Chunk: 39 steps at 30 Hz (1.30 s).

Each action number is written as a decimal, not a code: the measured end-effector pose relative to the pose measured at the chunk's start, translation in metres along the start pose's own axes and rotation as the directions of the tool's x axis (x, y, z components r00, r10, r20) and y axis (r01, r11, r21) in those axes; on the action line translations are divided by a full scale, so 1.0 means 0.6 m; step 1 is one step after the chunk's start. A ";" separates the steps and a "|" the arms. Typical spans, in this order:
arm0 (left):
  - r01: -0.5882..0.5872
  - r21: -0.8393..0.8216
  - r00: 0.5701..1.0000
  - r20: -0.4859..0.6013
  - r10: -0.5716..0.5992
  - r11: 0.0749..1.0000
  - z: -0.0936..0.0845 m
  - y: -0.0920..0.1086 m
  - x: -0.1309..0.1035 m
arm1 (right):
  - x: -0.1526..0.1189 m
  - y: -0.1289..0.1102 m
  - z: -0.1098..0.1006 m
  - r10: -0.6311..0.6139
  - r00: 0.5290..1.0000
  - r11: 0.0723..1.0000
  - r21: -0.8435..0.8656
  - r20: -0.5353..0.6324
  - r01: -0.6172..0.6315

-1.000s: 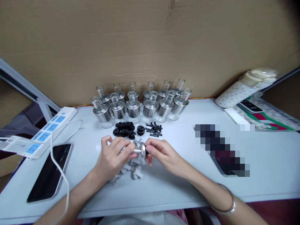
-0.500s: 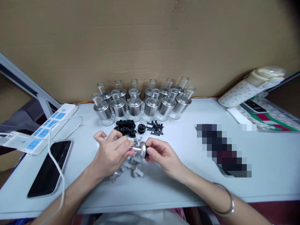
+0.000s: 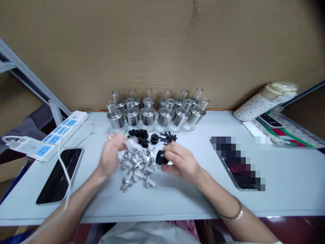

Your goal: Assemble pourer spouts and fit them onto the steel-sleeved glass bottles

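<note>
My left hand (image 3: 111,154), smeared by motion, has its fingers closed on a silver metal pourer spout (image 3: 132,144), also blurred. My right hand (image 3: 181,161) pinches a black stopper (image 3: 160,157) between thumb and fingers, its round end facing left. Between the hands lies a loose heap of silver pourer spouts (image 3: 137,165) on the table. Just beyond it are a pile of black stoppers (image 3: 138,135), a single black stopper (image 3: 154,138) standing apart, and a bunch of thin black pieces (image 3: 168,138).
Two rows of glass bottles with steel sleeves (image 3: 148,117) stand by the cardboard wall (image 3: 162,44). At left are a power strip (image 3: 56,137), a white cable (image 3: 62,162) and a phone (image 3: 61,178). At right lie a partly pixelated device (image 3: 226,168) and a dotted drinking bottle (image 3: 254,105).
My hands have drawn apart: the metal piece is in the left hand, further left and up, and the black stopper stays in the right. More of the spout heap shows. The view has shifted slightly.
</note>
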<state>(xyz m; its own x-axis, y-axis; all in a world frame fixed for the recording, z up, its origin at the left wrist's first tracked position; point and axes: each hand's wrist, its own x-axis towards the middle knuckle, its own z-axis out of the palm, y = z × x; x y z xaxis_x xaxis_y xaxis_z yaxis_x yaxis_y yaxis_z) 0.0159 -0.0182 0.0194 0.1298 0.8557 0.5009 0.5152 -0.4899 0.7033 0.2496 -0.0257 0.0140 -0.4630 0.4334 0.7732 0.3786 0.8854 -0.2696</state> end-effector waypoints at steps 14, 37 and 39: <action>-0.381 0.170 0.851 0.448 0.273 0.909 -0.004 -0.011 0.007 | 0.013 0.080 0.018 0.263 0.961 0.950 -0.195 0.081 -0.244; -0.460 0.233 0.753 0.613 0.238 0.857 0.012 -0.020 -0.005 | 0.115 0.079 0.112 0.215 0.806 0.969 -0.225 0.551 -0.104; -0.448 0.199 0.770 0.580 0.264 0.871 0.010 -0.025 -0.003 | 0.109 0.077 0.099 0.210 0.842 0.974 -0.181 0.497 -0.136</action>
<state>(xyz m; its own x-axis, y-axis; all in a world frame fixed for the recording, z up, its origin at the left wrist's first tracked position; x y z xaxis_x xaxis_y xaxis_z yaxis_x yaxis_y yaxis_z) 0.0128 -0.0116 0.0049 0.7276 0.6268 0.2789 0.5594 -0.7774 0.2877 0.1892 0.0535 0.0178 -0.7087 0.6342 0.3091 0.5767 0.7731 -0.2640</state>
